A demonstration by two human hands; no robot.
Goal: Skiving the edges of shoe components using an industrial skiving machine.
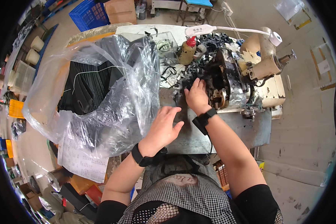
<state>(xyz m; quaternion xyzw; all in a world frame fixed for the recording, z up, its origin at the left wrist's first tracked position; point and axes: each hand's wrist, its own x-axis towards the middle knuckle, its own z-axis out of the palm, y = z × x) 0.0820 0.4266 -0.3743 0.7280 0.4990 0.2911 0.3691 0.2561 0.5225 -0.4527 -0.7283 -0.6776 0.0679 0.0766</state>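
Observation:
My right hand (197, 97) reaches to the near edge of a heap of black scraps (192, 74), just left of the black-bedded machine (223, 80). Its fingers are stretched out, thumb apart, and no held thing shows. Over the metal tabletop, between the bag and the machine, my left hand (163, 128) hovers with fingers and thumb spread, holding nothing. Beside it on the left lies a large clear plastic bag (115, 127), its mouth open. Inside sits a stack of dark flat pieces (87, 84) with a pale cord across them.
Behind the scraps stands a bottle with a red cap (186, 52), beside a clear plastic box (166, 44). A white lamp (201, 30) on a bendy neck hangs over the machine. A written sheet (82, 160) hangs below the bag. A blue crate (87, 15) stands on the floor beyond.

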